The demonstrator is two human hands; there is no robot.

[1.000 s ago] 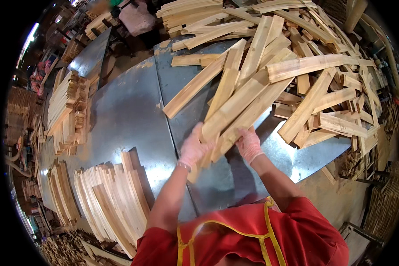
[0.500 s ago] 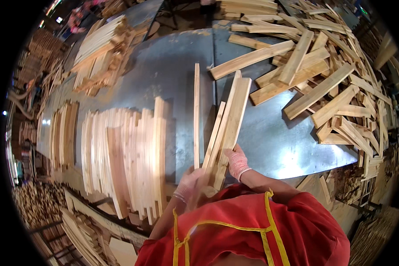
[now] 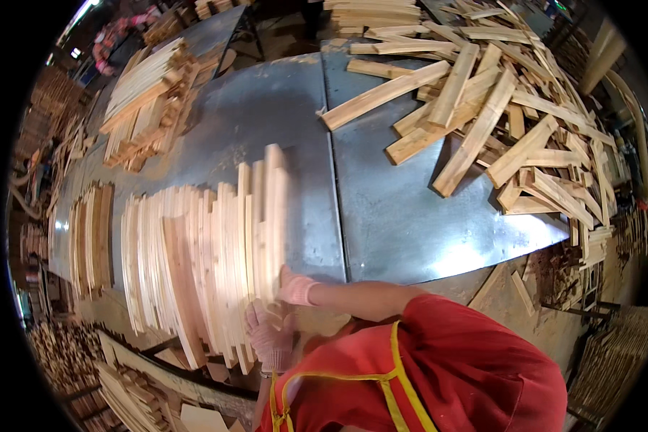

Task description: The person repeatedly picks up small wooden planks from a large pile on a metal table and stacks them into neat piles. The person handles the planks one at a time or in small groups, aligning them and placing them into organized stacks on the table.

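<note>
A row of pale wooden slats (image 3: 194,259) stands side by side on the metal table, left of centre. My right hand (image 3: 297,288), in a pinkish knitted glove, closes on the near part of the outermost slats (image 3: 272,209) at the row's right end. These slats look smeared by motion. My left hand (image 3: 270,338), gloved alike, lies at the near ends of the same slats, with fingers stretched out against them. Its fingertips touch the wood. Some of the right hand's fingers are hidden by the wood and blur.
A loose heap of boards (image 3: 482,115) covers the table's far right. Stacked slats (image 3: 144,101) lie at the far left, with a smaller row (image 3: 92,237) nearer. A seam crosses the metal table (image 3: 381,223). Another person (image 3: 115,36) is at the upper left.
Both hands have moved left with the slats they held, which now stand against the row's right end. The lone slat is gone from mid-table. A board in the right heap lies differently.
</note>
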